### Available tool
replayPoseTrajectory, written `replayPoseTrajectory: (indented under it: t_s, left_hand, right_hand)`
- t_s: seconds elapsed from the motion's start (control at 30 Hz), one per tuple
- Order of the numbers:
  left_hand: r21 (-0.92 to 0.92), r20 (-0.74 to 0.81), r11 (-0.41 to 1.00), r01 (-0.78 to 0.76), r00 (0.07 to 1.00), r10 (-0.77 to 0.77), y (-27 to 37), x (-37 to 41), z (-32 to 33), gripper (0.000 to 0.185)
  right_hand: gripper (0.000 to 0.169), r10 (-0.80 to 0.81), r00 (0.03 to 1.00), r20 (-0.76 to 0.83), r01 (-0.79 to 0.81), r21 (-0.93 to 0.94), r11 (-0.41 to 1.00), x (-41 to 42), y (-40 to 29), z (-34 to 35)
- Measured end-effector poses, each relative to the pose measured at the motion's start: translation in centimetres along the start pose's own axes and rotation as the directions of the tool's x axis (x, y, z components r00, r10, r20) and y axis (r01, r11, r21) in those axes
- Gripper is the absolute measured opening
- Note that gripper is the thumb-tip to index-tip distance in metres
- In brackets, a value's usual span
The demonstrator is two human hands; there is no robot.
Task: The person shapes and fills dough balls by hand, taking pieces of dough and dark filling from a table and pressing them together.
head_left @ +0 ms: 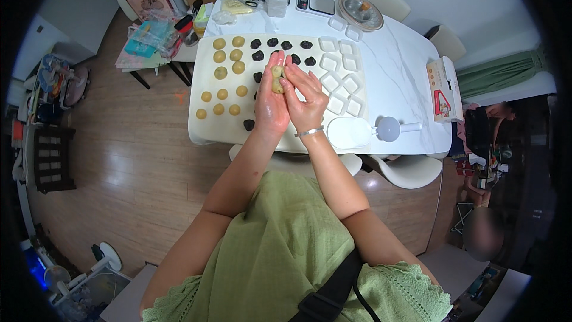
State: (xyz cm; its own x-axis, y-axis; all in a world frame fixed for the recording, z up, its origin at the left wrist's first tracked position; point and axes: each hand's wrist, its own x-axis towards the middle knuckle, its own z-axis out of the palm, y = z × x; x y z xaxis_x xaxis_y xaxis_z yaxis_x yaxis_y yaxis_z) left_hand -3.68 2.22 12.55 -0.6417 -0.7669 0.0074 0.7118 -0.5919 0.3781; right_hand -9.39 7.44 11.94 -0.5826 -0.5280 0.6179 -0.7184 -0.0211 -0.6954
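A lump of pale yellow dough rests along the palm and fingers of my left hand. My right hand leans over it from the right, its thumb and fingers against the dough. Both hands are above a cream mat. Smooth yellow dough balls stand in rows on the mat's left side, the nearer ones smaller. Rough dark filling balls lie in the middle, some hidden by my hands. Small clear plastic trays are grouped to the right.
A white lid-like dish and a white plastic tool with a handle lie near right. Behind are scissors, stacked containers, a kitchen scale and a lidded pan. A box stands at the table's right edge.
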Motion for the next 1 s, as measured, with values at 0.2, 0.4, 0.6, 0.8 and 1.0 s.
replayPoseTrajectory:
  t_s: [0.2, 0.4, 0.6, 0.8, 1.0]
  left_hand:
    - [-0.024, -0.024, 0.999, 0.024, 0.999, -0.024, 0.0, 0.2, -1.0, 0.054]
    - [-0.027, 0.02, 1.0, 0.006, 1.0, -0.005, 0.0, 0.1, -0.2, 0.052]
    - [-0.101, 0.015, 0.99, 0.103, 0.995, -0.102, -0.5, -0.3, -0.6, 0.052]
    - [-0.098, -0.014, 0.991, 0.087, 0.996, -0.089, 0.0, 0.4, -1.3, 0.056]
    - [-0.11, -0.018, 0.99, 0.089, 0.996, -0.091, 0.1, 0.2, -1.4, 0.056]
  right_hand:
    - [0.024, -0.025, 0.998, 0.066, 0.027, -0.028, 0.999, 0.2, 0.1, 0.0]
    - [0.018, 0.068, 0.997, 0.028, -0.069, 0.033, 0.997, 0.8, -0.9, -0.2]
    - [0.012, 0.046, 0.999, -0.014, -0.045, 0.077, 0.996, 0.3, 0.2, 0.3]
    - [0.029, 0.064, 0.991, 0.118, -0.093, 0.263, 0.96, 0.4, 0.3, -1.5]
    - [0.029, -0.09, 0.988, 0.125, 0.085, 0.045, 0.995, 0.3, 0.9, -1.1]
